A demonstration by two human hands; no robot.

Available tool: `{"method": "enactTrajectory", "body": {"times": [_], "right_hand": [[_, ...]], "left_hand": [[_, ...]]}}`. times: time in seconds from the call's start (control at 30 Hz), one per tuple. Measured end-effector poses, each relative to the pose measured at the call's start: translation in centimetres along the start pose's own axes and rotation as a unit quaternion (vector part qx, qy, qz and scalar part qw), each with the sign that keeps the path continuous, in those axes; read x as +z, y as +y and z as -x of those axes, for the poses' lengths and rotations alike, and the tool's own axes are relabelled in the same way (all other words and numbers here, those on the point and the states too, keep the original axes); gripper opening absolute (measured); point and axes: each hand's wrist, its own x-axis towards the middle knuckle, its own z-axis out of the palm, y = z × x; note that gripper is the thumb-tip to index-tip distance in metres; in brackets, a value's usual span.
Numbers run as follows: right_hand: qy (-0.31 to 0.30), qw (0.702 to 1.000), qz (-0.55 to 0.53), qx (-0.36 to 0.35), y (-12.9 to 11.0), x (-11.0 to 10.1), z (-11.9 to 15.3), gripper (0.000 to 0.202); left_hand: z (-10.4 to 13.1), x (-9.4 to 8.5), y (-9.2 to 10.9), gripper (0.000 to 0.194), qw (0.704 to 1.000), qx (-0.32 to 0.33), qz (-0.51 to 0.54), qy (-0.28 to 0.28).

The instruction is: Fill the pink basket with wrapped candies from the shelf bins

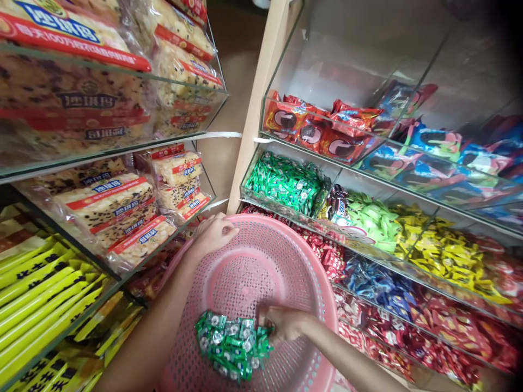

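A round pink plastic basket (322,261) with many small holes is tilted in front of me, its inside facing me. My left hand (214,233) grips its far left rim, with the thumb on the inner side. Low in the basket lies a heap of small green-wrapped candies (235,344). My right hand (284,322) reaches inside at the heap's right edge. Its fingers point down and are smeared by motion, so whether they hold a candy is hidden. More green-wrapped candies (286,182) fill a clear shelf bin just beyond the basket.
Packaged puffed-rice cakes (118,209) stack on glass-fronted shelves at left, above yellow packets (41,288). Along the right run clear bins of red snack packets (314,130), light-green candies (371,218), yellow candies (449,253) and blue ones (376,283). A wooden post (253,103) stands between.
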Motion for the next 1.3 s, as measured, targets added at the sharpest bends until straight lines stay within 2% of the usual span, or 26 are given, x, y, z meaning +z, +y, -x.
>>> {"method": "enactTrajectory", "body": {"times": [0.23,0.37,0.63,0.9,1.03,1.1,1.17,1.23,1.3], "right_hand": [[0.062,0.995,0.067,0.045,-3.5,0.2,2.7,0.053],[0.054,0.990,0.070,0.111,-4.6,1.2,3.7,0.066],[0.007,0.991,0.079,0.103,-3.7,3.8,3.8,0.087],[0.020,0.993,0.066,0.091,-3.7,3.6,4.2,0.089],[0.041,0.995,0.049,0.079,-3.6,3.5,4.2,0.082],[0.050,0.994,0.040,0.083,-3.8,2.8,4.2,0.077],[0.065,0.993,0.041,0.086,-4.2,1.3,4.6,0.073],[0.106,0.990,0.055,0.073,-5.1,-1.4,5.4,0.064],[0.178,0.980,0.083,0.044,-6.4,-4.9,6.5,0.050]], "left_hand": [[0.0,0.2,-0.3,0.032,1.000,0.001,-0.005,-0.002],[0.0,0.3,-0.3,0.032,1.000,-0.002,-0.006,-0.003],[0.0,0.2,-0.3,0.031,1.000,-0.005,0.008,-0.005],[-0.1,0.4,-0.4,0.029,1.000,-0.002,0.016,0.001],[0.0,0.4,-0.4,0.031,1.000,-0.005,0.022,0.004],[0.0,0.3,-0.3,0.031,1.000,-0.010,0.023,0.002],[0.0,0.2,-0.3,0.031,1.000,-0.014,0.023,0.001],[0.0,0.1,-0.3,0.030,1.000,-0.016,0.022,-0.002],[0.0,0.1,-0.3,0.031,1.000,-0.016,0.021,-0.006]]}}
